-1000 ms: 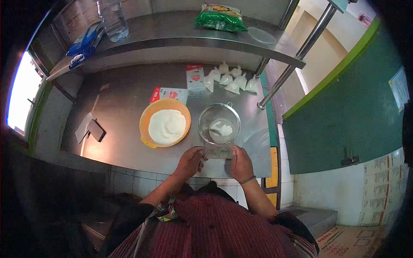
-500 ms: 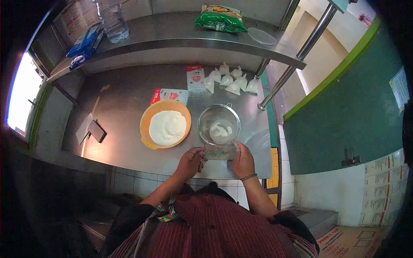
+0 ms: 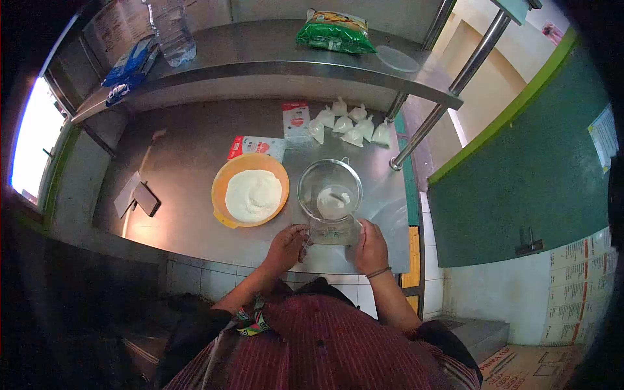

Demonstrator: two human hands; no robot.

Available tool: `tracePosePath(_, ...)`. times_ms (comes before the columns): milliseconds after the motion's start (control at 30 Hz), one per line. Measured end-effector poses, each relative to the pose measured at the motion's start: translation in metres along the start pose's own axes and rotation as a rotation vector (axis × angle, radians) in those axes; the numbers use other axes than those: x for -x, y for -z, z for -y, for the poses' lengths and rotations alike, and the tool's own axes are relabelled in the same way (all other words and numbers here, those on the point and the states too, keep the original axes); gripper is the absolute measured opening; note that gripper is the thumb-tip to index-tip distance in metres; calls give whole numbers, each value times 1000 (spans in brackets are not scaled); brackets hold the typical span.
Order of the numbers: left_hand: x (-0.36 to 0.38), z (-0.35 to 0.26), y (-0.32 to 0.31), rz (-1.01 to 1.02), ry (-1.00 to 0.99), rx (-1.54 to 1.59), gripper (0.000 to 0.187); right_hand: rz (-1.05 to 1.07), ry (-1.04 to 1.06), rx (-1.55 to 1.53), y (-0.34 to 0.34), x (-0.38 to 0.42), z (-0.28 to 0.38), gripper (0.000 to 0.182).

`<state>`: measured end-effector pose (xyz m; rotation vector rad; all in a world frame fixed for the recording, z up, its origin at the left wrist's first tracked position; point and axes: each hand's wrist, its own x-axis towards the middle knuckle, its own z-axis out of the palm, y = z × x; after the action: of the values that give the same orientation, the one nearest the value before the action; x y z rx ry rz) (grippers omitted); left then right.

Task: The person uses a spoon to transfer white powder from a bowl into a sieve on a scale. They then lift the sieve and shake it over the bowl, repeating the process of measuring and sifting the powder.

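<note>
Between my hands is a see-through rectangular thing (image 3: 334,235) with faint greenish print, just below a round metal sieve (image 3: 330,188). My left hand (image 3: 286,248) is closed at its left side, where a thin pale edge shows by the fingers. My right hand (image 3: 372,248) pinches its right side, thumb uppermost; I cannot tell exactly what kind of thing it is. A small patch of white powder (image 3: 334,197) shows within the sieve's rim. Left of the sieve stands an orange bowl (image 3: 219,188) holding a heap of white powder (image 3: 252,195).
Red-and-white packets (image 3: 256,147) lie behind the bowl, with several knotted bags of white powder (image 3: 353,135) to their right. A phone on a stand (image 3: 147,198) is at left. The overhead shelf (image 3: 260,68) carries a green packet (image 3: 335,32) and a clear bottle (image 3: 174,39).
My right hand has shifted slightly right and down. The white patch seen in the sieve looks smaller and differently shaped. The powder in the bowl shows a changed surface.
</note>
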<state>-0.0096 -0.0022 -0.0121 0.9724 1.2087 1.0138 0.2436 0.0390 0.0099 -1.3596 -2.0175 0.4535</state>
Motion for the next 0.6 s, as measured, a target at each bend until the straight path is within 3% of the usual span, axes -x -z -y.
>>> tracePosePath(67,-3,6,2,7,-37,-14,28,-82,-52,-12,1,-5,-1,31)
tracePosePath(267,-1,3,-1,-5,-48,0,29,-21,-177,13,0,-4,-4,32)
tracePosePath(467,-2,-3,0,-9,-13,-8,28,-6,-76,-24,-7,9,12,33)
tracePosePath(600,-6,2,0,-27,10,18,28,-15,-120,27,1,1,17,33)
